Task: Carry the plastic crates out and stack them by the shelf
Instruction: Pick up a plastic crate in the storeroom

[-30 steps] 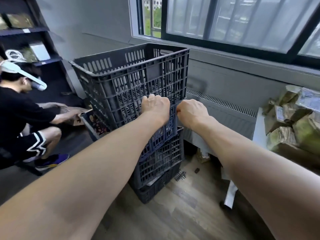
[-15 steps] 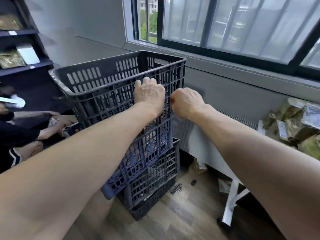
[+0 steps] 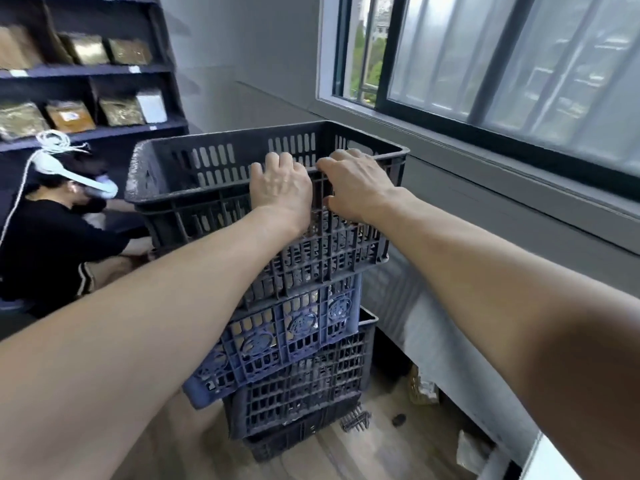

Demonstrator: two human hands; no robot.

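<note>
A dark grey slatted plastic crate [image 3: 194, 174] sits on top of a stack in the middle of the view. Under it is a blue crate [image 3: 287, 330], skewed so its near corner juts out left, then another dark crate [image 3: 311, 386] and a low black one [image 3: 294, 434] on the wooden floor. My left hand [image 3: 282, 187] and my right hand [image 3: 356, 183] lie side by side on the top crate's near rim, fingers curled over the edge. The inside of the top crate looks empty.
A dark shelf [image 3: 104, 72] with packets stands at the back left. A crouching person [image 3: 52, 237] in black wearing a headset is between it and the stack. A grey radiator cover [image 3: 433, 306] under the window runs along the right wall. Small debris lies on the floor.
Both hands have climbed from the top crate's side wall to its near rim. The view has risen and swung left, showing more of the shelf and the crouching person.
</note>
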